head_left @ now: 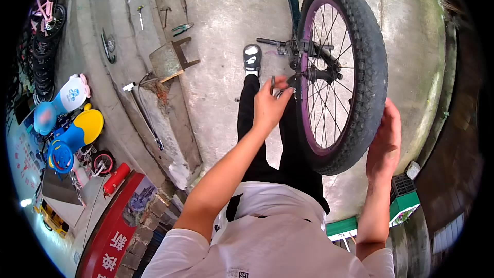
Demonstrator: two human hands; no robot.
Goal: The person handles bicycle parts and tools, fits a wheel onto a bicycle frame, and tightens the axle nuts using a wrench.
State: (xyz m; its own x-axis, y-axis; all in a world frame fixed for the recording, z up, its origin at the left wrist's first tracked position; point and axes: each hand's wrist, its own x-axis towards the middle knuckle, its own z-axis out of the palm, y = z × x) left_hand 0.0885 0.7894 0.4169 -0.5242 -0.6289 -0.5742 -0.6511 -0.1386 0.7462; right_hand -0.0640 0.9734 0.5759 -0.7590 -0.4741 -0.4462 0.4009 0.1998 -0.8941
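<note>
A bicycle wheel with a fat knobby tyre (373, 67) and a purple rim (304, 116) stands upright in front of me, held in a black fork (321, 75). At the wheel's left side, by the fork, my left hand (270, 105) is closed with its fingers pinched round a small, thin metal tool (273, 83); its exact kind is too small to tell. My right hand (386, 144) lies along the right side of the tyre tread, fingers stretched and slightly curved, with the palm facing the rubber. A handlebar grip (267, 41) juts left beyond the fork.
On the concrete to the left lie pliers (182, 29), a hammer (164, 15) and a screwdriver (183, 5). A small wooden stool (167, 62) is beside the steps. A floor pump (144, 116) lies on a step. Children's ride-on toys (77, 134) and a red cylinder (116, 179) are further left.
</note>
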